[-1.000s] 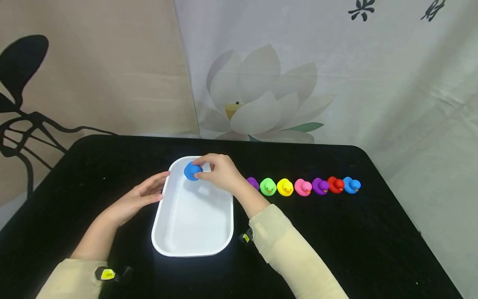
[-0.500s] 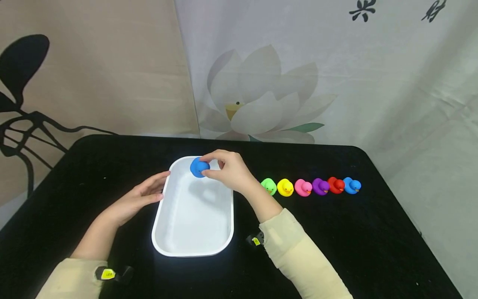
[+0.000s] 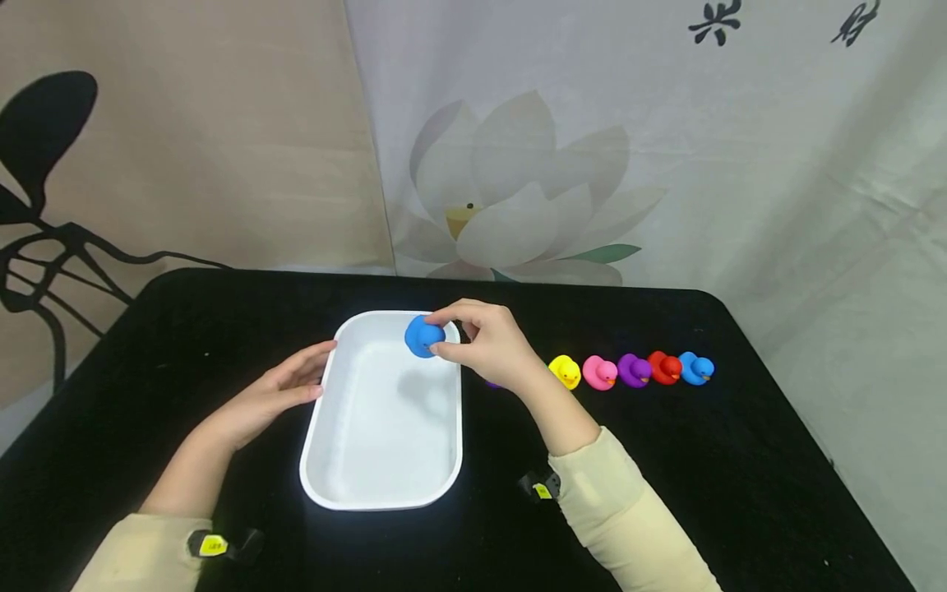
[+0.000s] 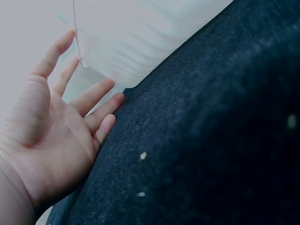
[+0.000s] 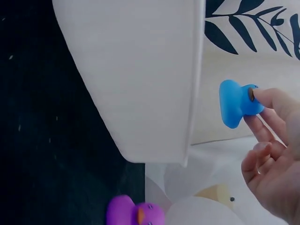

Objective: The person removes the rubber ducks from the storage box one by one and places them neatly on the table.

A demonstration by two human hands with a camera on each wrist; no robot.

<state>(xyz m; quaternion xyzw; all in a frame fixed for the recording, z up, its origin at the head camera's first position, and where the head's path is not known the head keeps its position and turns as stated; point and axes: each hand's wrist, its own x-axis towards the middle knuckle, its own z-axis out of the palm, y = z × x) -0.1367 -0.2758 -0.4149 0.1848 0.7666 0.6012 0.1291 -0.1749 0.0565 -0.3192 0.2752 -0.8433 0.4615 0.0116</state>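
Observation:
Between thumb and fingers my right hand (image 3: pixel 491 341) pinches a blue rubber duck (image 3: pixel 424 336) by its head, over the far right corner of a white tray (image 3: pixel 381 489). In the right wrist view the duck (image 5: pixel 234 103) hangs clear above the tray's rim. My left hand (image 3: pixel 270 395) rests against the tray's left side, its fingers spread. Seen from the left wrist, the fingertips (image 4: pixel 107 86) touch or nearly touch the tray wall (image 4: pixel 136 42). The inside of the tray shows bare white.
Right of the tray runs a row of rubber ducks: yellow (image 3: pixel 565 372), pink (image 3: pixel 599 372), purple (image 3: pixel 635 370), red (image 3: pixel 664 367) and blue (image 3: pixel 697 367). Another purple duck (image 5: pixel 133 211) is mostly hidden behind my right forearm in the head view. Behind the black table (image 3: pixel 666 493) hangs a printed curtain (image 3: pixel 777 164).
My right hand has carried the blue duck rightward, from the tray's far middle to above its far right corner. My left hand and the tray have stayed put.

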